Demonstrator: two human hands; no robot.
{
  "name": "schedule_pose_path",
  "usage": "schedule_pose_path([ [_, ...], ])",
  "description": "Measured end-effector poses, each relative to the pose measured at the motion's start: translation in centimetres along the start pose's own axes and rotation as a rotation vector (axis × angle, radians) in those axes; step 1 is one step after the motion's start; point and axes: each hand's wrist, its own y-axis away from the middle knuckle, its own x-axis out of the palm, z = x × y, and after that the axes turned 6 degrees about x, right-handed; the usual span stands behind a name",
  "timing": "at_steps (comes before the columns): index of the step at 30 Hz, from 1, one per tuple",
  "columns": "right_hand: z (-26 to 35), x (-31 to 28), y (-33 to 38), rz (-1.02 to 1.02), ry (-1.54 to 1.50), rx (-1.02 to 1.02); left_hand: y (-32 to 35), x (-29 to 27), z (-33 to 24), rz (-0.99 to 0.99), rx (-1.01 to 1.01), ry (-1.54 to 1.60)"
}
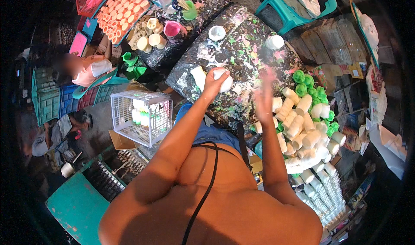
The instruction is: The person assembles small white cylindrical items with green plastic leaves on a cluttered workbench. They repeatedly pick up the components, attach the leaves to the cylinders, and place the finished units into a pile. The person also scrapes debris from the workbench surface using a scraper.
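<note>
Over the paint-spattered dark work table (242,42), my left hand (212,83) is closed around a smooth white rounded piece (225,81). A cream cylindrical piece (198,77) lies just left of that hand. To the right, my right hand (264,99) is smeared by motion above the table's right part. Its fingers cannot be made out, nor whether anything is in them. Close beside it is a large heap of cream cylindrical pieces (296,126). Farther back on the table stand a white cup-like piece (217,33) and a white cylinder (275,42).
Green molded pieces (309,87) lie beside the heap. A white plastic crate (142,117) is at my left. Back left are a tray of peach cylinders (122,12), a pink cup (173,30) and a green cup of sticks (189,11). Another person (93,68) sits far left; a teal chair (289,16) stands behind.
</note>
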Motion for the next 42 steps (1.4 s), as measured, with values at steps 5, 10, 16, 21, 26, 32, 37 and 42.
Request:
schedule_pose_path([
  [5, -2.7, 3.8, -0.5, -0.390, -0.104, 0.155, 0.3, 4.0, 7.5, 0.128, 0.088, 0.110],
  [10, -1.3, 1.4, 0.2, -0.350, -0.021, 0.180, 0.3, 3.9, 1.6, 0.228, 0.065, -0.430],
  [16, 2.8, 2.2, 1.8, -0.500, -0.045, 0.125, 2.7, 5.1, 3.4, 0.287, -0.309, 0.023],
  [21, 2.1, -5.3, 6.2, -0.348, 0.039, 0.403, 5.6, 9.8, -0.6, 0.523, -0.506, 0.112],
  [26, 3.6, -14.0, 14.9, -0.485, -0.201, 0.567, 6.4, 12.1, 0.8, 0.602, -0.428, 0.105],
  [32, -2.2, -24.4, 31.5, -1.250, -0.036, 0.757, 0.5, 3.7, 3.2, -0.479, 0.247, -1.153],
  [37, -4.4, -29.7, 36.9, -1.261, 0.208, 0.801, -3.8, -5.8, 3.4, -0.689, -0.020, -1.120],
  [42, -12.7, -29.6, 40.7, -1.015, 0.562, 0.834, -6.8, -10.8, 5.2, -0.575, -0.198, -0.993],
])
